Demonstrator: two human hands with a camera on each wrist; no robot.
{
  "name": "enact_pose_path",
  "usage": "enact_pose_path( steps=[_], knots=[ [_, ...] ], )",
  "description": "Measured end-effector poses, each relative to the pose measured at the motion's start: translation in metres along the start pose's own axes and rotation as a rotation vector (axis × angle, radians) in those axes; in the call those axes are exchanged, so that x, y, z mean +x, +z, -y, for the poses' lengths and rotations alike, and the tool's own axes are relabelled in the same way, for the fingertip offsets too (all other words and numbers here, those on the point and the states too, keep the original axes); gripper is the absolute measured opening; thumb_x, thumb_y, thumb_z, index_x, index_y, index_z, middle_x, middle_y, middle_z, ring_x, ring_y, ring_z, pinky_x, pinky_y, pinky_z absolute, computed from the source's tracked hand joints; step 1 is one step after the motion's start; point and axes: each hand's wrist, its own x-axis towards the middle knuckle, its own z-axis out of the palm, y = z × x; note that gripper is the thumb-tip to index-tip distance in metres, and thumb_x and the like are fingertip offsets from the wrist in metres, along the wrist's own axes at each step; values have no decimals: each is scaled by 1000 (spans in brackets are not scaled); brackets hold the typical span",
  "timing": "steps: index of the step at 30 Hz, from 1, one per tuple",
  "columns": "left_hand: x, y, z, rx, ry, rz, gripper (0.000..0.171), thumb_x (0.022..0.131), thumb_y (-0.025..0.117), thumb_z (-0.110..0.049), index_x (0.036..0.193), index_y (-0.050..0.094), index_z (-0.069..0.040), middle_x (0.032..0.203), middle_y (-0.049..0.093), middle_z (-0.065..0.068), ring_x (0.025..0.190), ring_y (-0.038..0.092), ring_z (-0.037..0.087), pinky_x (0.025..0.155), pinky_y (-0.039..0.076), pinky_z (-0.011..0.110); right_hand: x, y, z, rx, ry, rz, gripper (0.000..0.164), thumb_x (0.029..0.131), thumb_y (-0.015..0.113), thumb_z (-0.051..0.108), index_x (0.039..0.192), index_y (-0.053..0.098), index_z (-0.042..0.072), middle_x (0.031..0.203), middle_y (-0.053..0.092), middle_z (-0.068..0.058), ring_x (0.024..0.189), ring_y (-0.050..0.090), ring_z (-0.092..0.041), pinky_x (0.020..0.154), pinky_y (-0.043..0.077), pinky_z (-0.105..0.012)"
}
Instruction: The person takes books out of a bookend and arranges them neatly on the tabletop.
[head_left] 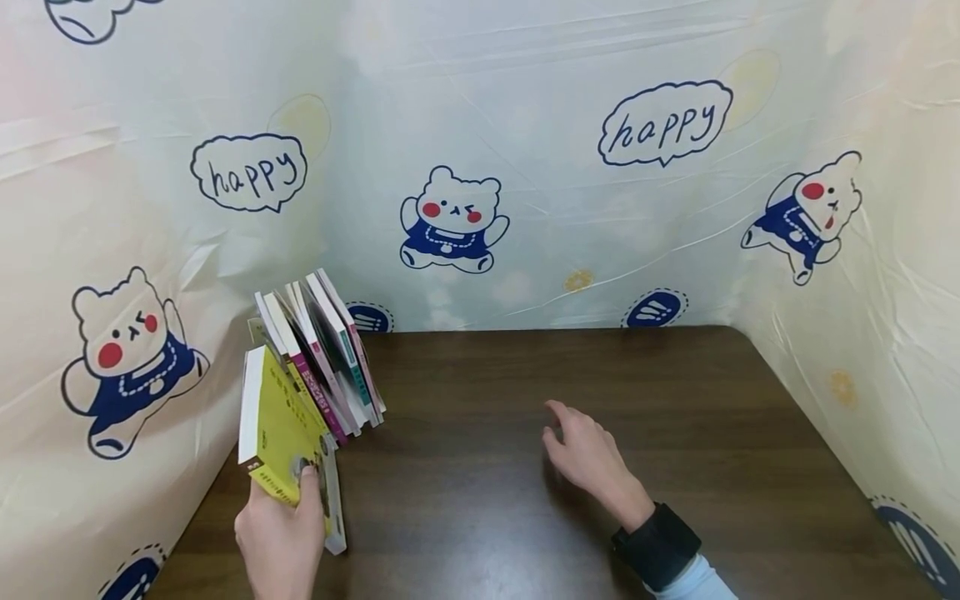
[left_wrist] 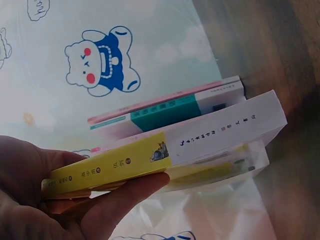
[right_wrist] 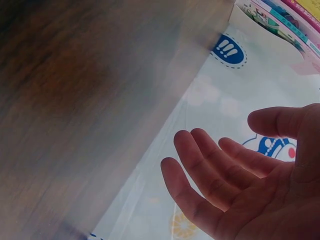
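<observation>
My left hand (head_left: 281,533) grips a thick book (head_left: 281,421) with a yellow cover, thumb on one face and fingers round the other side. In the left wrist view, the spine of this book (left_wrist: 145,159) is part yellow, part white, with dark printed characters. Just beyond it, a row of several books (head_left: 322,358) stands on the table's left side, leaning, with pink, magenta and teal spines. My right hand (head_left: 588,454) hovers over the table, fingers loosely bent and holding nothing. The right wrist view shows the right hand (right_wrist: 240,185) palm-side, its fingers spread apart.
The dark brown wooden table (head_left: 487,450) spreads below both hands. A pale sheet (head_left: 540,108) printed with bears and the word happy hangs behind and along both sides. A black band (head_left: 658,540) circles the right wrist below a light blue sleeve (head_left: 697,581).
</observation>
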Motion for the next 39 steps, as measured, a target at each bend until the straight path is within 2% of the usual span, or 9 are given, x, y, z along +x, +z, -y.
enact_pose_path(
  steps=[3, 7, 14, 19, 23, 32, 39],
  knots=[
    [-1, -2, -2, -2, 21, -11, 35, 95, 70, -10, 120, 60, 11, 104, 70, 47, 76, 70, 59, 51, 56, 65, 0, -1, 0, -1, -2, -2, 44, 100, 63, 19, 142, 60, 6, 134, 71, -20, 79, 64, -21, 59, 53, -35],
    [-3, -4, -3, -5, 46, -20, 34, 93, 72, -10, 117, 62, 12, 99, 70, 46, 73, 69, 58, 46, 53, 59, 1, -2, 0, 4, 0, 3, 45, 100, 63, 19, 143, 60, 6, 134, 70, -21, 77, 63, -20, 57, 51, -34],
    [-6, -9, -11, -1, 35, 15, 32, 94, 71, -11, 115, 61, 12, 99, 71, 46, 66, 70, 52, 40, 51, 43, 2, -2, 0, 7, 0, -2, 44, 100, 63, 18, 143, 60, 6, 133, 71, -21, 77, 63, -21, 58, 53, -34],
    [-9, -11, -17, 5, 19, 51, 33, 95, 70, -11, 117, 61, 12, 103, 71, 46, 66, 72, 49, 38, 51, 36, 1, -1, 0, 14, 6, 5, 45, 101, 63, 18, 143, 59, 5, 134, 70, -21, 76, 64, -20, 58, 54, -34],
    [-11, -11, -20, -15, 48, 53, 32, 94, 71, -9, 117, 62, 12, 102, 71, 45, 66, 72, 49, 38, 51, 38, 1, -1, 0, 23, 10, 10, 45, 101, 63, 18, 144, 59, 5, 133, 71, -22, 71, 62, -19, 54, 52, -33],
    [-17, -9, -23, -48, 90, 73, 30, 93, 73, -8, 113, 65, 12, 99, 72, 44, 60, 72, 43, 38, 50, 35, 0, -1, 2, 36, 11, 15, 45, 101, 62, 17, 144, 58, 4, 132, 70, -23, 60, 57, -16, 50, 49, -34],
    [-19, -8, -31, -62, 76, 127, 33, 96, 71, -9, 121, 63, 10, 108, 71, 44, 77, 74, 53, 47, 61, 50, -1, 1, 1, 45, 12, 17, 45, 101, 62, 18, 144, 58, 5, 130, 70, -23, 54, 55, -15, 48, 48, -34]
  ],
)
